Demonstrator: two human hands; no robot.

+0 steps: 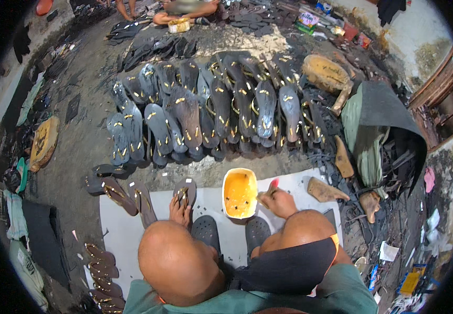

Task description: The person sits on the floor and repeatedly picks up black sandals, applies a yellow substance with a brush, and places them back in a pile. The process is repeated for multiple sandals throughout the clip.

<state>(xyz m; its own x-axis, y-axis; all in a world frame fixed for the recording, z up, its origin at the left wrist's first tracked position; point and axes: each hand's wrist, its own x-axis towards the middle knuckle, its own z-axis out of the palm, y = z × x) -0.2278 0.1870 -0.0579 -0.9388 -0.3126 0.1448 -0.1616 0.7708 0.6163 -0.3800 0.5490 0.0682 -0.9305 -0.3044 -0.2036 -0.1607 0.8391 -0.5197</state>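
On the grimy dark floor [82, 152] lies a pale sheet [119, 230]; there a white rectangular tub [224, 191] holds orange-yellow paste [239, 189] flecked with dark bits. Beside its right rim, the right hand [280, 203] has its fingers closed around a red-ended brush [274, 184]. The left hand's [180, 212] fingers lie on a flip-flop [186, 188]; whether they grip, I cannot tell. Strapped flip-flops [220, 104] crowd beyond, wooden lasts [343, 157] to their right.

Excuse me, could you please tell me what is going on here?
A person's left hand rests on a dark sandal on a pale sheet. The right hand grips what looks like a red-ended brush beside a white tub of orange-yellow stuff. Beyond the sheet, many dark sandals with gold-coloured straps lie crowded in rows.
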